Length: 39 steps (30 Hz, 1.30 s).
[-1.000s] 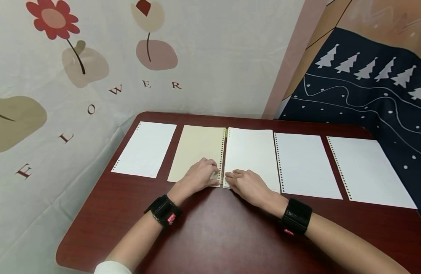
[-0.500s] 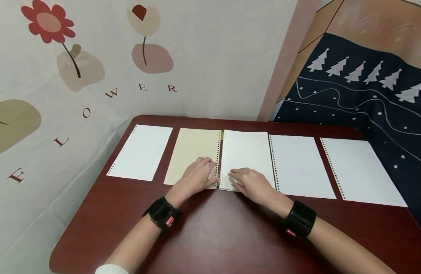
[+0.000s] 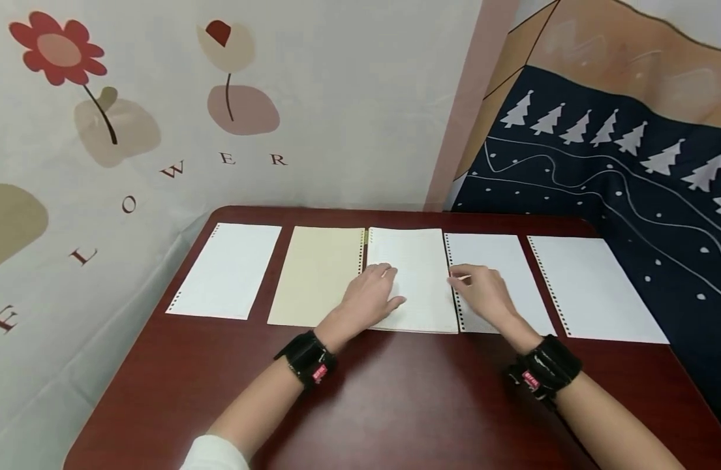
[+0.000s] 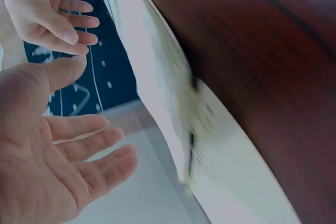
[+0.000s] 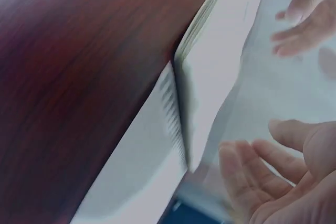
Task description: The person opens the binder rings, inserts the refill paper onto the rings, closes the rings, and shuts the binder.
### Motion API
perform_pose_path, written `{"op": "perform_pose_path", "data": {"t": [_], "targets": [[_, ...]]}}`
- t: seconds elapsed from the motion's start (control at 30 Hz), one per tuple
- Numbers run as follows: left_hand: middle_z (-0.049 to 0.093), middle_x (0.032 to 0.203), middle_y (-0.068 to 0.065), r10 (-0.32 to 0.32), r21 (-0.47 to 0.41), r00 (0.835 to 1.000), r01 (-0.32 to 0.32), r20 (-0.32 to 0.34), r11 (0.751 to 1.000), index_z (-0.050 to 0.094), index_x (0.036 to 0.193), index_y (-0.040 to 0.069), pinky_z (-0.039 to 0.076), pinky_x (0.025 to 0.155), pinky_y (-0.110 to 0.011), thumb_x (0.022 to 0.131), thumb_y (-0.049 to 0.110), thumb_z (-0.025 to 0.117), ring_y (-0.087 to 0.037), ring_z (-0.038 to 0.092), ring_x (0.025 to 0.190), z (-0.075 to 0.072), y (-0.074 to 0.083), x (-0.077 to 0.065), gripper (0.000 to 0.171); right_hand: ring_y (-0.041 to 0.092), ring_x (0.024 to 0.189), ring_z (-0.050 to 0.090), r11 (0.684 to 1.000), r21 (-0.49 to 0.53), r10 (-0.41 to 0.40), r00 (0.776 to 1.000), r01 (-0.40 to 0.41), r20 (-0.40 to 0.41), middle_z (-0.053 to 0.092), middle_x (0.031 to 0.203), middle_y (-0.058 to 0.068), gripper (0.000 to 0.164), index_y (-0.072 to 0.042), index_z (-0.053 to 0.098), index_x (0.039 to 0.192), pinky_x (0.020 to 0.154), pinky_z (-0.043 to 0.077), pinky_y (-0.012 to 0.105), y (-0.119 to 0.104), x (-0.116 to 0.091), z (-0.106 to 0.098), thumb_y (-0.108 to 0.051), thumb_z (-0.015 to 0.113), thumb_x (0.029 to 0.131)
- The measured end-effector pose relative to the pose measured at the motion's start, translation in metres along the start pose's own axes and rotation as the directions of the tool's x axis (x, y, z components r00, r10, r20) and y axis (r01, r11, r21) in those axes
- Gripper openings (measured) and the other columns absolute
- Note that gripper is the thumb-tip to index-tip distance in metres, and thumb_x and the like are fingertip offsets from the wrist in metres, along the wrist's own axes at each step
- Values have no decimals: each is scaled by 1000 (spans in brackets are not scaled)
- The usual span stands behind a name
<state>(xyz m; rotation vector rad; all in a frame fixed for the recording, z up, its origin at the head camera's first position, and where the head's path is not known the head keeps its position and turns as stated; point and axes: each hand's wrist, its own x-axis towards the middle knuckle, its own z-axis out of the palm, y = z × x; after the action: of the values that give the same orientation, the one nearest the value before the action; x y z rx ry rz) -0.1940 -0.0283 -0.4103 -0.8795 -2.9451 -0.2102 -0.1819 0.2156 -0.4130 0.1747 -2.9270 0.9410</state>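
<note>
A binder notebook lies spread flat, its cream page (image 3: 319,274) on the left and a stack of white pages (image 3: 410,261) on the right. My left hand (image 3: 368,297) is over the left edge of the white stack, near the ring spine, with fingers extended. My right hand (image 3: 483,294) hovers around the stack's right edge, over a loose punched sheet (image 3: 507,261). In the right wrist view that hand (image 5: 283,177) has loosely bent fingers and nothing in them. The left wrist view shows the left hand's palm (image 4: 47,166) with spread, bare fingers.
One loose white punched sheet (image 3: 225,271) lies at the far left and another white sheet (image 3: 595,287) at the far right. All rest on a dark red wooden table (image 3: 360,405). A printed cloth backdrop (image 3: 337,130) stands right behind it.
My left hand has moved right from the cream page to the white stack. My right hand has left the white stack's lower left, moving right to its right edge. The head view has shifted slightly.
</note>
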Motion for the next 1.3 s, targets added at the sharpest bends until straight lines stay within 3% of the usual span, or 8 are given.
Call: {"op": "perform_pose_path", "data": {"t": [0.27,0.37,0.5,0.63,0.8,0.97,1.07,1.3], "targets": [[52,136,-8,41,74,997,-46,63,996,56,134,7,47,93,-33,91,52,61,-25,48,124,14,50,34,63,47,106,55,959,-118,255,967,-257,-32,58,121,30,43,9,59,124,79,45,54,60,2,-47,-25,56,97],[52,135,-8,81,100,991,-91,103,991,57,133,8,42,99,-35,89,54,61,-26,45,126,18,70,43,64,45,90,58,933,-189,308,951,-307,-22,59,109,34,42,14,61,114,66,47,49,75,3,-62,-24,58,96],[53,131,-7,163,125,977,-180,138,976,63,124,10,35,105,-35,88,57,61,-27,42,128,27,92,50,59,30,62,54,908,-249,346,938,-335,-3,57,78,25,35,14,62,92,50,43,37,85,8,-72,-21,62,93],[53,130,-8,231,130,965,-247,124,960,65,118,11,34,105,-33,88,58,61,-25,42,127,35,108,54,56,29,60,52,893,-280,371,928,-353,14,54,73,22,37,16,58,88,49,43,37,91,11,-72,-20,65,89],[51,133,-11,237,129,963,-254,131,959,63,122,7,36,105,-33,86,59,62,-27,43,129,43,118,55,63,34,63,56,886,-302,383,923,-352,47,55,78,27,42,20,56,94,50,45,39,93,12,-67,-21,67,87],[51,133,-13,222,125,960,-244,172,962,59,128,5,37,103,-32,87,60,61,-25,45,126,49,119,55,68,34,61,55,887,-313,374,926,-340,54,54,75,26,41,18,56,88,49,45,39,95,12,-62,-21,70,86],[54,129,-10,217,131,957,-244,191,961,62,123,8,38,101,-30,88,60,59,-23,48,122,50,119,56,63,35,62,55,888,-306,378,924,-344,56,54,77,27,42,18,56,88,49,45,39,94,15,-63,-21,71,85],[57,125,-9,219,113,954,-245,205,963,68,115,10,38,101,-29,91,55,59,-22,49,121,51,119,59,52,42,77,58,868,-308,436,895,-390,97,54,93,36,51,24,52,103,57,48,43,93,22,-64,-22,70,87]]}}
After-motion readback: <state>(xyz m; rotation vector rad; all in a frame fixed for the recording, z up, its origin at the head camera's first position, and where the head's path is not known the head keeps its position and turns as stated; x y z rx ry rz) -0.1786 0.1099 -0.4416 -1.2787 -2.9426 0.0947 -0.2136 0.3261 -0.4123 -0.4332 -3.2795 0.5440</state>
